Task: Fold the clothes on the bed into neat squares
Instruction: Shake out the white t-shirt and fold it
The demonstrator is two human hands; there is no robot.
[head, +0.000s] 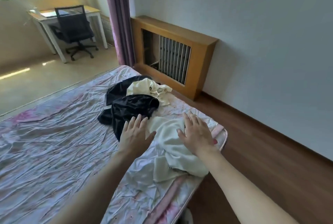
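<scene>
While spread, hands (165, 133) cover garment (173, 144).

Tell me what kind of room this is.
Most likely a bedroom in a home: a bed with a rumpled sheet and loose clothes, a desk with an office chair by the window, and a wooden radiator cover on the wall.

Hidden or cut off, placed relative to the bed (54, 142):
- Bed: left and near ends cut by the frame edge.
- Black garment (129, 110): near edge covered by the left hand (134, 133); shape unreadable in the crumple.
- Cream garment (149, 88), beyond the black one: small badge too small to read; lower part buried.
- White cloth (173, 144) at the bed's right edge: part under the right hand (195, 133).
- Pale object (186, 217) below the near corner: cut off, unidentifiable.
</scene>
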